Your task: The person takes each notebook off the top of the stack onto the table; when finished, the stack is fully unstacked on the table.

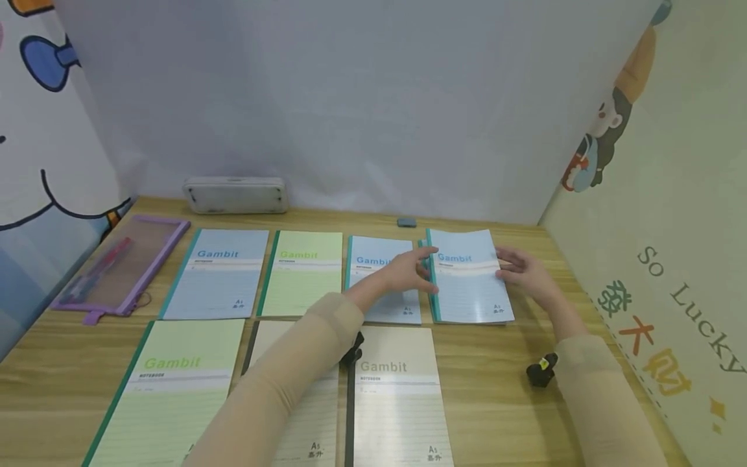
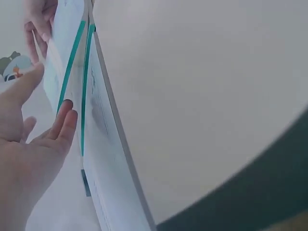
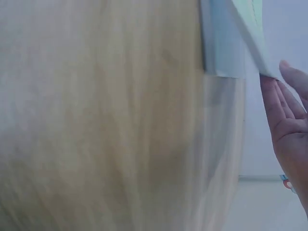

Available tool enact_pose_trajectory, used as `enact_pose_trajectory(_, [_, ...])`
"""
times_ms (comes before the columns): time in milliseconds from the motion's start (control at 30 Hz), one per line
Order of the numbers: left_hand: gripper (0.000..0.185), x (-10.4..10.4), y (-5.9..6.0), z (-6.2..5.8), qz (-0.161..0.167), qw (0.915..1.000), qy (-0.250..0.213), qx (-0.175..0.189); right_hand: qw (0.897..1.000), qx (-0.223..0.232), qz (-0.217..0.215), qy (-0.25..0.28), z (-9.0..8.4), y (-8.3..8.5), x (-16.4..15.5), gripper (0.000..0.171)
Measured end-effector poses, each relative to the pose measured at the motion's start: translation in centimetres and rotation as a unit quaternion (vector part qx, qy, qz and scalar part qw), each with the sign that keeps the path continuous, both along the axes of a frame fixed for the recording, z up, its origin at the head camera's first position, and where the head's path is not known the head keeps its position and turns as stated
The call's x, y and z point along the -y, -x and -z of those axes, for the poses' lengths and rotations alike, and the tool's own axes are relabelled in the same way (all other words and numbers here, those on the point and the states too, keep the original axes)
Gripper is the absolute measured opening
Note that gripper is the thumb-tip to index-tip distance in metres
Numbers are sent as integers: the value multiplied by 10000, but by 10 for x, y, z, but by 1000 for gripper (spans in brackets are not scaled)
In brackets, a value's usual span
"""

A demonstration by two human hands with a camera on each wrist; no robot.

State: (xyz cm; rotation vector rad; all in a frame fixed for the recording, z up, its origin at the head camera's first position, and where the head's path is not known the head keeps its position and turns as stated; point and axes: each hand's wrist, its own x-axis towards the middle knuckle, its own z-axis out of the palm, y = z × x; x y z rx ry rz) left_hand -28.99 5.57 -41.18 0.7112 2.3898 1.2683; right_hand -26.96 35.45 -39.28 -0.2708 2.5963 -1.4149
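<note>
A blue Gambit notebook [image 1: 467,272] with a teal spine is lifted at an angle over another blue notebook [image 3: 226,43] at the right end of the back row. My right hand [image 1: 528,275] pinches its right edge, thumb on the cover side and fingers behind. At the teal spine, my left hand [image 1: 405,269] has its fingers spread and relaxed, fingertips right at the edge. The left wrist view shows a gap between the raised notebook's spine and the one beneath. Left of this hand lies a further blue notebook [image 1: 385,298], partly covered by it.
Blue [image 1: 222,279] and green notebooks [image 1: 306,279] continue the back row. In front lie a green notebook [image 1: 169,389] and two grey-white ones [image 1: 397,402]. A purple-edged mesh pouch [image 1: 140,259], white case [image 1: 236,196] and small grey eraser-like block [image 1: 406,222] are farther back.
</note>
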Motion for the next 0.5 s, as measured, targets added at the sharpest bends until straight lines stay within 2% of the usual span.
enact_pose_trajectory(133, [82,-5,-2,-4,-338,9976,-601,89,9997,-148,56,198,-6,1,-6,63])
enact_pose_trajectory(267, [79,-11,-5,-11,-765,9904,-1140,151,9996,-160,-61,210,-13,0,-12,66])
enact_pose_trajectory(367, [80,-13,-7,-18,-985,9861,-1301,304,9998,-102,-110,114,-18,-2,-15,70])
enact_pose_trajectory(500, [81,-13,-9,-24,-1053,9837,-1354,534,9998,-79,-161,55,-25,-6,-18,73])
